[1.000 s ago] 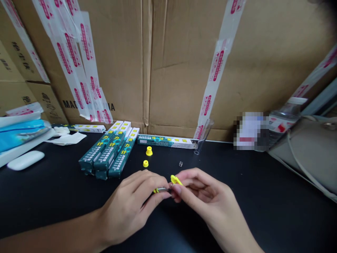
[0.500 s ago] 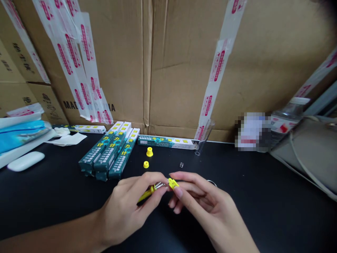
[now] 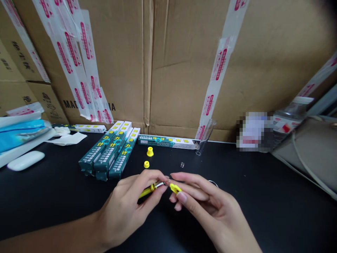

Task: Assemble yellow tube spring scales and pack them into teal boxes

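Observation:
My left hand (image 3: 129, 207) pinches a thin yellow rod with a metal spring end (image 3: 151, 188) over the black table (image 3: 52, 189). My right hand (image 3: 205, 207) pinches a small yellow plastic piece (image 3: 175, 188) just right of the rod's metal tip; the two parts are a little apart. Two small yellow caps (image 3: 150, 151) (image 3: 146, 164) and a tiny metal spring (image 3: 182, 164) lie on the table beyond my hands. A metal ring (image 3: 213, 182) shows behind my right hand.
Several teal-and-white long boxes (image 3: 112, 151) lie stacked at centre left, one more (image 3: 165, 141) beside a clear tube (image 3: 204, 138) against the cardboard cartons (image 3: 184, 70). A white mouse (image 3: 25, 160) and tissue sit far left. A water bottle (image 3: 289, 119) and beige bag (image 3: 310, 154) stand at right.
The yellow piece in my right hand has drawn slightly apart from the rod's metal tip and dropped a little. The rod now tilts down to the left in my left hand.

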A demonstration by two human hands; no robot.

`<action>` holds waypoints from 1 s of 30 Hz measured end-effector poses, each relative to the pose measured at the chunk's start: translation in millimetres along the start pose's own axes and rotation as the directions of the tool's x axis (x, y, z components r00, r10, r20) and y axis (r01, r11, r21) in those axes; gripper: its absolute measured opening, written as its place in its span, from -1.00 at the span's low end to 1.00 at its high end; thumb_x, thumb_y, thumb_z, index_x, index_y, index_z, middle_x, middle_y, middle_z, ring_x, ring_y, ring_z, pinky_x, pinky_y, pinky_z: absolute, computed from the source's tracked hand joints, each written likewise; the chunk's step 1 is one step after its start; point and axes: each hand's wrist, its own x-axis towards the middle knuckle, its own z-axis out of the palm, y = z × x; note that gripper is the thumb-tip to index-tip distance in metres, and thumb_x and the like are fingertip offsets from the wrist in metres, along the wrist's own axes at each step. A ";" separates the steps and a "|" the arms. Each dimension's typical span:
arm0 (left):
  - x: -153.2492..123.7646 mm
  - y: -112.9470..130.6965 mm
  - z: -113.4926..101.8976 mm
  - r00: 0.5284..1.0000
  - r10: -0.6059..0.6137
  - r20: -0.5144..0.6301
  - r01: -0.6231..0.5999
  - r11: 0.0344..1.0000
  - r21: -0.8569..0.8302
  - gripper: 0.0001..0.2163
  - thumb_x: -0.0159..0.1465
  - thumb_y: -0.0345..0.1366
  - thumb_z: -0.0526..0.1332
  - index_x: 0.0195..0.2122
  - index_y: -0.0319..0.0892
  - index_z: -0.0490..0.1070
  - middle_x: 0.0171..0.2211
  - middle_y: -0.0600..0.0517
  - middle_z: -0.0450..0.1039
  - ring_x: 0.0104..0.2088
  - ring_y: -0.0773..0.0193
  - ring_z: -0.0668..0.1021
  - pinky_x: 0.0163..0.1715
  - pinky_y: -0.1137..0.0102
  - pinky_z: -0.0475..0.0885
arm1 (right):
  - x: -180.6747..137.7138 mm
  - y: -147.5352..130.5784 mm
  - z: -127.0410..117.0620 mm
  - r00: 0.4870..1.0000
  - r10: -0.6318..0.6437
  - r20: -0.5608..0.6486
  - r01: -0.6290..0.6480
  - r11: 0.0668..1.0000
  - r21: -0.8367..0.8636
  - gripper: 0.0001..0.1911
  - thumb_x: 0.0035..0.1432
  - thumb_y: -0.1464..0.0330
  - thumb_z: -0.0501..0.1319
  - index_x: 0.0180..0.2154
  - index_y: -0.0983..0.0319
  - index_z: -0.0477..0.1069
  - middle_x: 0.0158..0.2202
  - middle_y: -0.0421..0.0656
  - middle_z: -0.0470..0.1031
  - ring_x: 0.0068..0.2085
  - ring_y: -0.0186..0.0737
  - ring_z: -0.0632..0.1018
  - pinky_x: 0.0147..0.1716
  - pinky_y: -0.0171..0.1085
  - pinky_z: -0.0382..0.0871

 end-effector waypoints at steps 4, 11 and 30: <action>-2.1 -2.2 1.0 1.000 0.000 0.004 0.000 0.999 0.051 -0.88 0.39 -0.38 0.19 -0.08 -0.07 0.35 -0.25 0.17 0.62 -0.31 0.39 0.69 -0.23 0.60 0.54 | -2.3 2.8 -2.2 0.999 -0.047 -0.008 0.046 0.992 -0.114 -0.75 0.25 0.24 0.31 -0.02 0.05 0.54 -0.12 -0.18 0.70 -0.20 -0.21 0.68 -0.11 -0.29 0.59; -3.6 -6.8 3.5 0.996 -0.033 0.085 0.031 0.999 0.027 -0.85 0.39 -0.42 0.19 -0.07 -0.06 0.31 -0.28 0.18 0.60 -0.31 0.38 0.67 -0.25 0.58 0.52 | -0.9 4.6 -1.7 0.999 -0.024 -0.021 0.020 0.986 -0.167 -0.71 0.26 0.20 0.29 0.01 0.07 0.50 -0.10 -0.16 0.70 -0.12 -0.15 0.69 -0.05 -0.25 0.58; -1.8 -7.7 2.8 0.985 -0.099 0.140 0.099 0.995 0.009 -0.86 0.38 -0.44 0.20 -0.11 -0.07 0.32 -0.27 0.20 0.57 -0.30 0.41 0.65 -0.24 0.58 0.45 | 0.3 11.4 -6.1 0.995 -0.083 -0.050 0.051 0.893 -0.447 -0.70 0.31 0.14 0.21 0.02 0.06 0.49 -0.14 -0.16 0.71 -0.14 -0.11 0.70 -0.14 -0.29 0.59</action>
